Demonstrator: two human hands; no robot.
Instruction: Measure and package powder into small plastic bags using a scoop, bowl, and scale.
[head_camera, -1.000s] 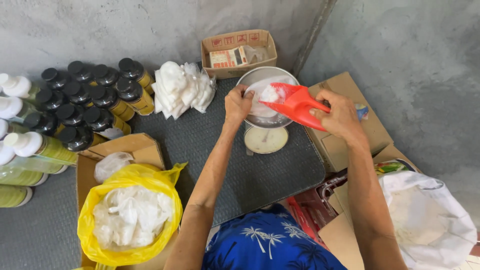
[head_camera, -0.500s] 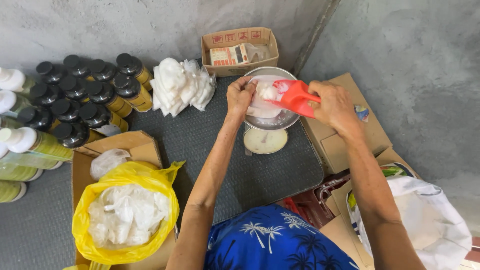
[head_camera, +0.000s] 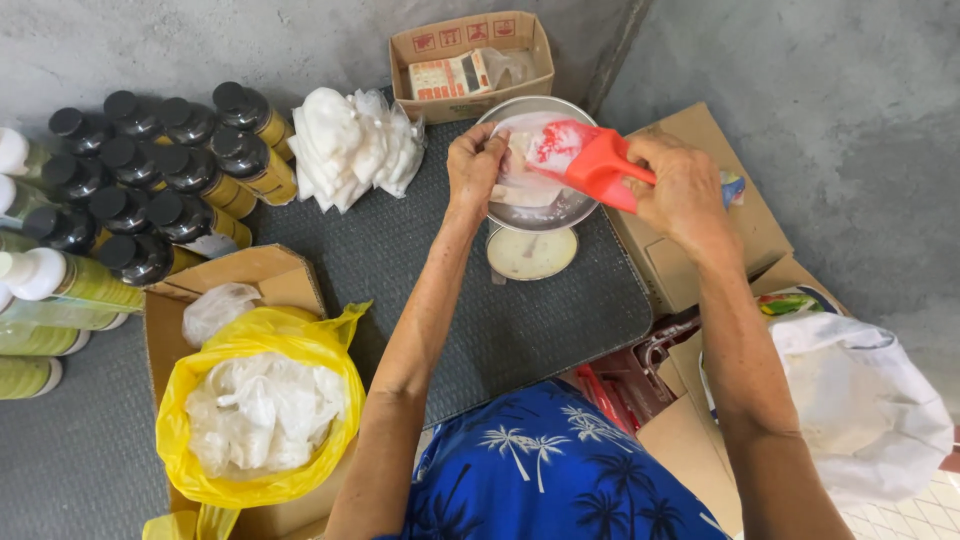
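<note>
Your right hand has tipped the red scoop lower into the small bag your left hand pinches at twelve o'clock; a slipping bag could spill powder.

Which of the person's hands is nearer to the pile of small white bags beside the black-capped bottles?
Left. The left hand is at the metal bowl's left rim, just right of the white bags. The right hand holds the red scoop farther right.
</note>
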